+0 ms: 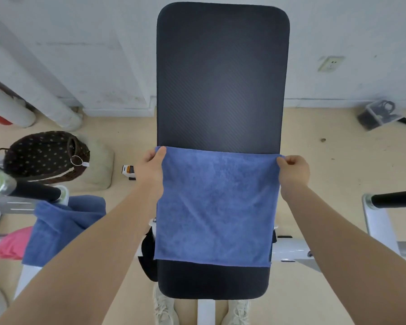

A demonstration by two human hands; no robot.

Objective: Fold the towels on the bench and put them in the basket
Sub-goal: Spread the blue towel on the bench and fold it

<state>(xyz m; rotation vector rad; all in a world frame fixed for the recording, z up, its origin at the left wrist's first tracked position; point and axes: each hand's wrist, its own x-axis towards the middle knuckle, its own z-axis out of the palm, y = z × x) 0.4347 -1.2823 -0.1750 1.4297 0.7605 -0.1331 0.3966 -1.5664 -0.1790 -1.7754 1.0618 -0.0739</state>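
Setting: gym floor, pale wall; padded black counter (pixel 222 78) runs away from the viewer.
Towel: blue towel (pixel 216 205) lies flat across the counter's near part, far edge raised.
Left hand (pixel 150 168): fingers pinch the far-left corner.
Right hand (pixel 294 171): fingers pinch the far-right corner.
Basket: dark dotted basket (pixel 45 156) on the floor, well to the left.
Waiting: another blue towel (pixel 63 226) and a pink cloth (pixel 14 242) at left.
Risk: uneven pull would skew the fold; towel's sides reach the counter's edges, so slack could slide off.
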